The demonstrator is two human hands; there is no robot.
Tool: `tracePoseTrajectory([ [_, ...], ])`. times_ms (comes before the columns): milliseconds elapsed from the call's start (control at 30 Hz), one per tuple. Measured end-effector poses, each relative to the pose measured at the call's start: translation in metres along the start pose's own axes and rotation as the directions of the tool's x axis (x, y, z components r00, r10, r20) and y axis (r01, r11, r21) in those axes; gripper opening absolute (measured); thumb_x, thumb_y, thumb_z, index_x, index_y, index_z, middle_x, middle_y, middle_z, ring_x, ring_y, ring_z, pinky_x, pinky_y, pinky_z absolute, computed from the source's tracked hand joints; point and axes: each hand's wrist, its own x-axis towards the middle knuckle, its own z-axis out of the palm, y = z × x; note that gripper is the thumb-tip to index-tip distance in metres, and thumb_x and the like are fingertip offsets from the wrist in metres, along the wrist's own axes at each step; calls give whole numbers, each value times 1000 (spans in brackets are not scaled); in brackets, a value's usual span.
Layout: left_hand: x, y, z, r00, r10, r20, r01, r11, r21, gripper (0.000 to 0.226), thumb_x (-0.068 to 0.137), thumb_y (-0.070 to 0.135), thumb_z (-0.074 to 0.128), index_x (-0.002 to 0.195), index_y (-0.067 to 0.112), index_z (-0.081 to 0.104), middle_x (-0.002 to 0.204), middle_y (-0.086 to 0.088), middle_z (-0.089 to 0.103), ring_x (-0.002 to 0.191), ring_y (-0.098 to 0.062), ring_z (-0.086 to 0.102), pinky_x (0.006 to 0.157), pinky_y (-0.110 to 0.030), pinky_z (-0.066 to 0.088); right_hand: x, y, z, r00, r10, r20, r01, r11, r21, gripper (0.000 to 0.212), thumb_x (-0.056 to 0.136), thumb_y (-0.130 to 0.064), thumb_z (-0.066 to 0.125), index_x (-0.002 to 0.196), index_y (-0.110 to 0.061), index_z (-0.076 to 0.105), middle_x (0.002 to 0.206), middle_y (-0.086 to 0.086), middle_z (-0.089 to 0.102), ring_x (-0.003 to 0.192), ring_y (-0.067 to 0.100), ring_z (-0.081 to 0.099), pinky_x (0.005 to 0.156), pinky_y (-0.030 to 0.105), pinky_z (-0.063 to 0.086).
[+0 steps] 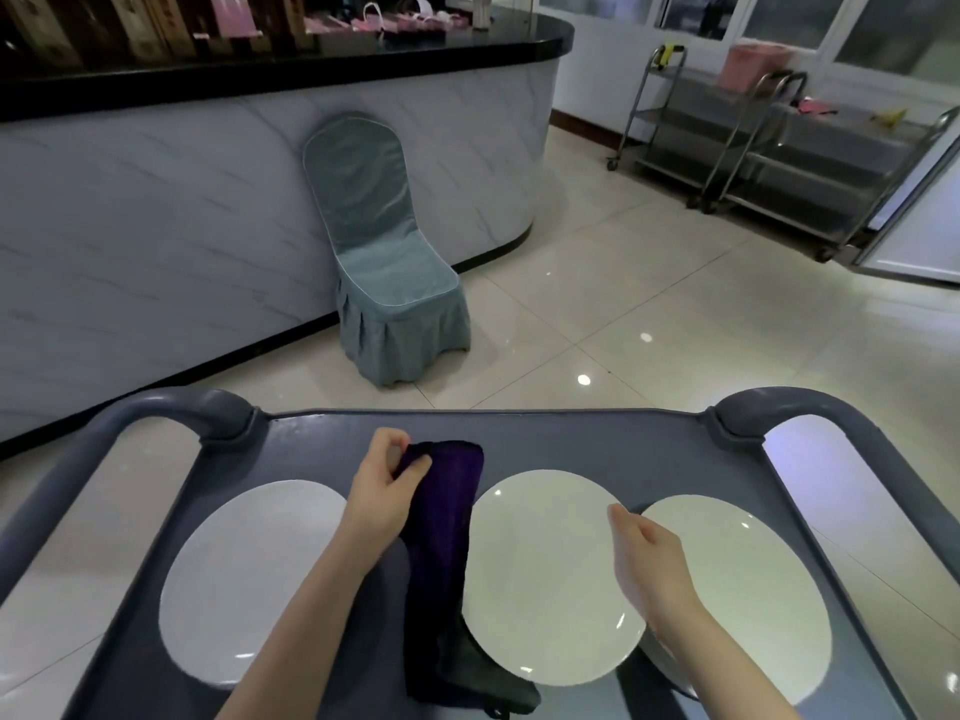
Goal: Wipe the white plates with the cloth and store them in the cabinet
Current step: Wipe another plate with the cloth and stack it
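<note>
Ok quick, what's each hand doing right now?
Left hand: pinching the purple cloth.
Right hand: open, holding nothing, by the middle plate rim.

- Daylight comes through the windows (pixel 883 28) at upper right; the room is fairly bright, with a cool cast.
- Small lamp reflections glare on the glossy floor (pixel 649 283) and speckle the white plates (pixel 540 579).
- The black countertop (pixel 311 59) is dim, its detail lost.
- The cloth (pixel 447 517) reads nearly black in its folds.
- Wide-angle distortion bends the cart handle (pixel 171 402); the far steel trolleys (pixel 769 148) look soft.
</note>
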Motion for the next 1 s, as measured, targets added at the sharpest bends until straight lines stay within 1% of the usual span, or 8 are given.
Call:
tracePoseTrajectory([
  [100, -5, 26, -6, 990, 5, -139, -18, 995, -97, 15, 96, 23, 60, 91, 33, 50, 90, -7, 64, 82, -28, 61, 73, -45, 52, -6, 1, 1, 1000, -13, 9, 13, 1000, -1, 37, 96, -29, 55, 66, -15, 39, 66, 3, 36, 59, 17, 34, 63, 31, 33],
  [233, -27, 60, -7, 978, 158, -138, -159, 987, 6, 20, 92, 21, 65, 87, 33, 50, 78, 6, 65, 73, -15, 59, 71, -38, 51, -10, -2, 0, 999, -39, -21, 40, 998, 53, 43, 96, -27, 56, 59, -18, 36, 60, -1, 35, 61, 19, 33, 62, 30, 31],
  [367, -68, 69, 12, 930, 228, 289, -233, 972, -20, 23, 79, 22, 72, 84, 30, 51, 73, -3, 66, 63, -12, 54, 66, -32, 46, -14, -7, 4, 995, -63, -77, 68, 996, 66, 45, 96, -29, 53, 62, -20, 25, 62, 1, 28, 65, 20, 26, 63, 33, 25],
  [467, -92, 55, 30, 768, 68, 637, -195, 972, 131, 23, 78, 45, 67, 92, 33, 54, 74, 10, 66, 70, -19, 58, 70, -35, 45, -15, -9, 6, 991, -71, -109, 83, 991, 106, 44, 92, -34, 54, 64, -11, 29, 65, 3, 31, 66, 19, 28, 63, 33, 27],
  [533, -93, 31, 37, 798, 96, 596, -325, 900, 291, 25, 87, 51, 56, 103, 33, 60, 91, 20, 69, 93, -17, 63, 85, -35, 47, -17, -9, 5, 988, -90, -122, 108, 983, 149, 47, 94, -30, 55, 63, -15, 24, 65, 1, 24, 67, 20, 22, 63, 33, 22],
  [600, -92, 6, 38, 868, 287, 405, -475, 715, 512, 35, 88, 51, 46, 109, 30, 66, 107, 21, 65, 106, -9, 59, 93, -28, 46, -19, -6, 4, 986, -96, -139, 120, 976, 179, 47, 99, -26, 54, 65, -21, 22, 65, -1, 19, 67, 19, 18, 62, 34, 17],
  [767, -113, -36, 60, 784, 480, 394, -603, 437, 668, 38, 83, 41, 55, 109, 24, 75, 123, 8, 68, 118, -15, 61, 105, -42, 37, -22, -6, 5, 981, -36, -191, 87, 959, 269, 46, 101, -22, 52, 65, -20, 23, 66, -1, 20, 66, 18, 19, 59, 31, 20],
  [1000, -126, -32, 75, 677, 423, 602, -735, 425, 528, 42, 86, 32, 49, 125, 30, 65, 138, 16, 57, 131, 1, 47, 113, -35, 26, -29, 1, 21, 975, -8, -224, 76, 952, 296, 50, 101, -26, 51, 55, -15, 36, 52, -3, 38, 60, 20, 33, 61, 33, 32],
])
